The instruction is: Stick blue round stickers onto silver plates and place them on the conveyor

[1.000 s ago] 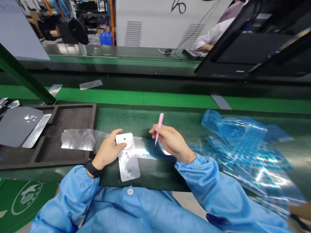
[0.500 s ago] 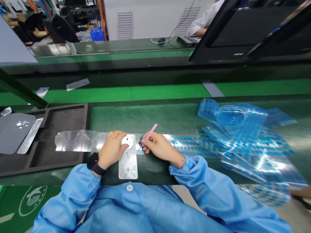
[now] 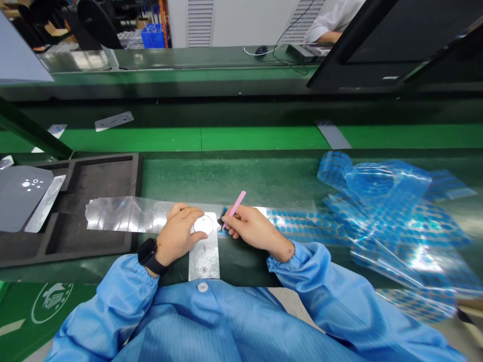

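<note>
My left hand (image 3: 181,230) holds a silver rectangular metal plate (image 3: 204,259) by its upper end, thumb and fingers around a round white area (image 3: 203,225) with a small hole. This plate lies across a clear plastic strip (image 3: 151,216) printed or stuck with rows of blue dots (image 3: 290,221). Pinched in my right hand (image 3: 251,226) is a pair of pink tweezers (image 3: 237,205), its tips pointing down at blue dots just right of the plate. My fingers partly hide the tips, so I cannot tell whether they grip a dot.
A black compartment tray (image 3: 138,173) sits at the left, bearing a grey panel (image 3: 22,201) and a silver plate (image 3: 46,203). Crumpled blue-dotted film (image 3: 392,216) is heaped on the right. Dark monitors (image 3: 377,45) overhang the back right, and a person's white sleeve (image 3: 335,22) shows beyond.
The head view has shifted slightly. My left hand and the plate have moved a little right, and the tweezers stand slightly more upright beside the plate.
</note>
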Demonstrator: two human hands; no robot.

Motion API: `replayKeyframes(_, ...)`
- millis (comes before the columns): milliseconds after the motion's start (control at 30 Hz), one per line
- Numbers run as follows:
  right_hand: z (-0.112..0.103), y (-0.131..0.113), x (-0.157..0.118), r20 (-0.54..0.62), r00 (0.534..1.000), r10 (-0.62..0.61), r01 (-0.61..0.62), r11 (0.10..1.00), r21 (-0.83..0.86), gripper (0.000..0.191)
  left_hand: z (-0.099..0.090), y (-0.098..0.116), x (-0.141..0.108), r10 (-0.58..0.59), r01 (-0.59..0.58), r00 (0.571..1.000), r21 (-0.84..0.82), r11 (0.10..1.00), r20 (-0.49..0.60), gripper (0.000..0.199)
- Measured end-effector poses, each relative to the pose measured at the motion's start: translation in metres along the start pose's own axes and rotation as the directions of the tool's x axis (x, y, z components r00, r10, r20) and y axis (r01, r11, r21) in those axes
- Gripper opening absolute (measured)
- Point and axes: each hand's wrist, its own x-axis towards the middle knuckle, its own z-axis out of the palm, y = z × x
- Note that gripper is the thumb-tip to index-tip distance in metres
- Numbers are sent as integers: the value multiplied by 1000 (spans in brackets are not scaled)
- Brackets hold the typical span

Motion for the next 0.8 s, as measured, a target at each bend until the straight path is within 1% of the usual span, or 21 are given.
replayKeyframes(100,-1,1,-1,-1,1000,6,-6,997,73,14,2,0,-1,-6,6,1000,6,1000,-2,45)
replayKeyframes(167,-2,-3,0,5,1000,7,-8,989,145,16,3,0,-2,-8,8,1000,11,1000,2,45)
replayKeyframes(233,-1,-10,2,-6,1000,-11,12,984,178,18,3,0,-3,-8,8,1000,14,1000,8,44)
replayKeyframes(300,1,-18,7,-20,999,-32,34,987,158,17,3,0,-4,-6,5,1000,17,1000,6,42)
replayKeyframes(433,9,-25,19,33,999,-28,26,997,67,17,4,0,-4,5,-5,1000,26,1000,-3,38)
replayKeyframes(533,12,-23,25,53,998,-26,26,1000,13,19,5,1,-5,24,-24,1000,21,999,-14,35)
replayKeyframes(633,13,-18,26,56,997,-52,54,998,-34,18,6,1,-6,43,-43,998,14,999,-35,34)
replayKeyframes(800,14,-13,26,37,997,-70,73,994,-85,18,7,1,-7,60,-60,997,18,998,-50,31)
